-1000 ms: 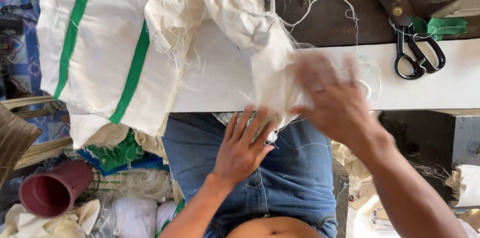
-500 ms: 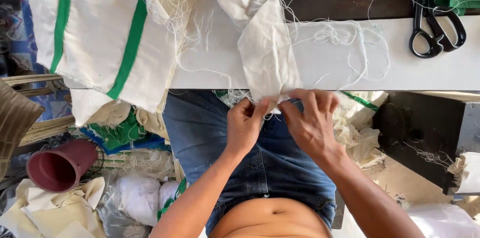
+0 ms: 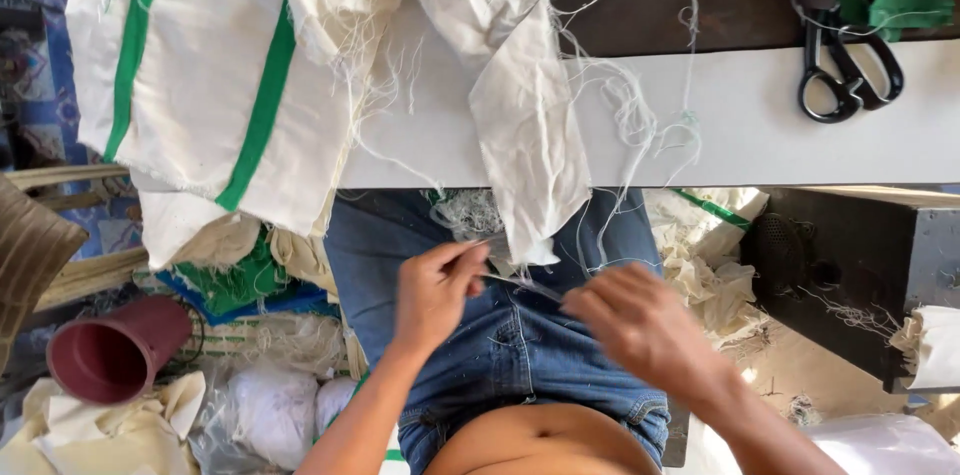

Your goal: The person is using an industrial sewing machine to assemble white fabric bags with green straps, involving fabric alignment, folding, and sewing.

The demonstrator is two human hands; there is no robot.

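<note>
A cream cloth strip [image 3: 530,150] with frayed edges hangs off the white table [image 3: 760,135] down to my lap. Just below its lower end, my left hand [image 3: 435,293] pinches one end of a thin pale strand [image 3: 522,284]. The strand runs right to my right hand [image 3: 640,323], which is blurred, with its fingers curled around the other end. Both hands hover over my blue jeans [image 3: 500,355], a short gap apart. Loose white threads [image 3: 630,110] trail from the cloth across the table.
Black scissors [image 3: 848,75] lie at the table's right, beside a green scrap [image 3: 900,10]. A large cream cloth with green stripes [image 3: 200,75] drapes over the left edge. A maroon cup [image 3: 115,350] and cloth scraps lie on the floor at left, a dark box [image 3: 850,275] at right.
My hands have dropped away from the cloth strip's lower end and moved apart, drawing a thin strand between them. The right hand is moving to the right.
</note>
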